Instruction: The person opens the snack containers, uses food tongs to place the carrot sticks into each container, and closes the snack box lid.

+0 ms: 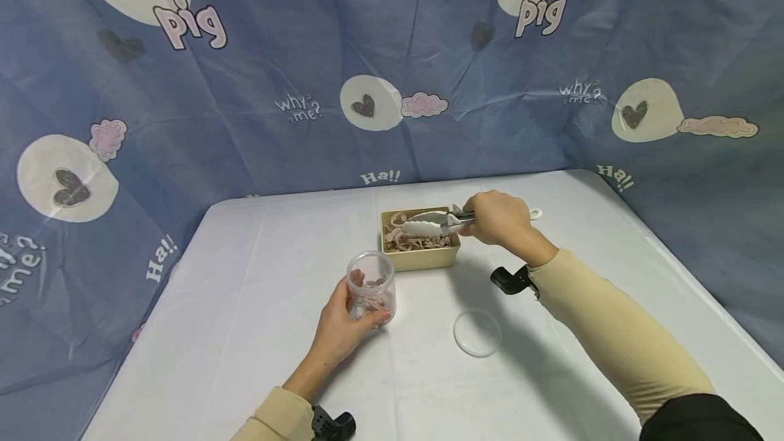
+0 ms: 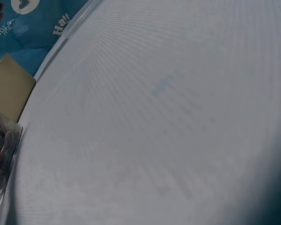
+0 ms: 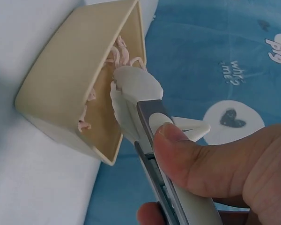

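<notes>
My left hand (image 1: 338,327) grips a clear round jar (image 1: 388,291), its mouth tilted upward, with some pinkish-brown strips inside. Just behind the jar stands a beige rectangular box (image 1: 422,263) holding a heap of similar thin strips (image 1: 407,243). My right hand (image 1: 499,218) holds white-and-grey kitchen tongs (image 1: 427,226) at the box's right side, their heads over the strips. In the right wrist view the tongs' heads (image 3: 138,86) reach into the box mouth (image 3: 70,70); whether they clasp a strip is unclear. At the left wrist view's edge, the jar (image 2: 3,159) is partly visible.
A clear ring-shaped lid (image 1: 477,355) lies flat on the white tablecloth (image 1: 275,243), right of the jar and in front of the box. Behind the table hangs a blue printed cloth (image 1: 263,53). Dark wrist cameras (image 1: 511,280) are strapped to both forearms.
</notes>
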The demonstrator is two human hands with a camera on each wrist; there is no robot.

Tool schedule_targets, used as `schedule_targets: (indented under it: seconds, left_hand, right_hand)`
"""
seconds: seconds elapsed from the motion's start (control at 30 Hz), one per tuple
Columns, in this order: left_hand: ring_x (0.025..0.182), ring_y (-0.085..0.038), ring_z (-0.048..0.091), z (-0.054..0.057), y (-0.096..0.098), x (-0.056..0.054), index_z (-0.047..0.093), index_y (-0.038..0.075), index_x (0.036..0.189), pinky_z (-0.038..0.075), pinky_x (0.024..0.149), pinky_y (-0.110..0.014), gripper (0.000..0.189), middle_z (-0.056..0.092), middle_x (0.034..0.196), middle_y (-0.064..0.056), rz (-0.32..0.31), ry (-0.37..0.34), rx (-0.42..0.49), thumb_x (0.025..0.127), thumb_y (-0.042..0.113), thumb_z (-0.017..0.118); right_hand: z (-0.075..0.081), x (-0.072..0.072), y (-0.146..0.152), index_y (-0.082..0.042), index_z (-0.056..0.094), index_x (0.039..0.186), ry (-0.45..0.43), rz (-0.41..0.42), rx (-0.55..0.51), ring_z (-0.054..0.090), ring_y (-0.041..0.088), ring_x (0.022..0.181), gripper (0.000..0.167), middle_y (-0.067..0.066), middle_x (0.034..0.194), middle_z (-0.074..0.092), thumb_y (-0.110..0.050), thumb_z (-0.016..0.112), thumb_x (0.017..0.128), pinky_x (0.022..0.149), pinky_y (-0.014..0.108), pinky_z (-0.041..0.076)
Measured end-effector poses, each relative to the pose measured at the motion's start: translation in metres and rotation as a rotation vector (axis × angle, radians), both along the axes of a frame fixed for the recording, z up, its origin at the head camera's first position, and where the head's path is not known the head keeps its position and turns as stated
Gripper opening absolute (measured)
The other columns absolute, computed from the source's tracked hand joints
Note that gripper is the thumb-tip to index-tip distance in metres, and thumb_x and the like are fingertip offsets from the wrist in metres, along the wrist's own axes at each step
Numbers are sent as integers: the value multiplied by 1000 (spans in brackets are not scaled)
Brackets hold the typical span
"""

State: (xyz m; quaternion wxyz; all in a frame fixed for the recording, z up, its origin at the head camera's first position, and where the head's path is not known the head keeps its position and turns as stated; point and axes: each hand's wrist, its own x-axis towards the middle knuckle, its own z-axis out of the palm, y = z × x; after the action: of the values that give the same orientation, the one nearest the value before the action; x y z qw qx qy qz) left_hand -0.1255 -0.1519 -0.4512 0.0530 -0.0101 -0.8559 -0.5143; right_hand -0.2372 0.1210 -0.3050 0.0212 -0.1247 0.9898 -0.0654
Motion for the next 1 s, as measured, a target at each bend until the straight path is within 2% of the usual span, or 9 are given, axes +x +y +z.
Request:
schedule_targets:
  seconds: [0.2, 0.47, 0.7, 1.0]
  left_hand:
    - [142, -32, 43, -2, -1, 1, 35, 8, 150, 36, 120, -41, 96, 44, 153, -14, 6, -6, -1, 74, 31, 88]
    - [142, -32, 42, -2, -1, 1, 35, 7, 150, 35, 120, -40, 96, 44, 153, -14, 6, -4, 10, 73, 30, 88]
    - [143, -31, 42, -2, 0, 0, 35, 7, 150, 34, 121, -38, 96, 43, 154, -14, -4, 6, 17, 73, 29, 88]
    - [143, -31, 42, 0, 0, -1, 35, 7, 150, 34, 121, -40, 95, 44, 153, -13, -1, 1, 12, 73, 29, 88]
  right_hand:
    - [6, 7, 6, -27, 77, 98, 50, 8, -13, 65, 24, 82, 19, 4, 96, 75, -34, 79, 81, 53, 40, 49]
    - [13, 17, 13, -27, 76, 96, 110, 24, -35, 65, 25, 78, 18, 2, 88, 73, -35, 79, 80, 51, 41, 47]
    - [24, 29, 19, -26, 76, 105, 160, 37, -65, 66, 25, 79, 26, 4, 95, 75, -35, 79, 81, 49, 40, 46]
    - [39, 47, 21, -27, 74, 109, 184, 69, -79, 66, 23, 81, 28, 1, 95, 75, -35, 78, 82, 50, 40, 45]
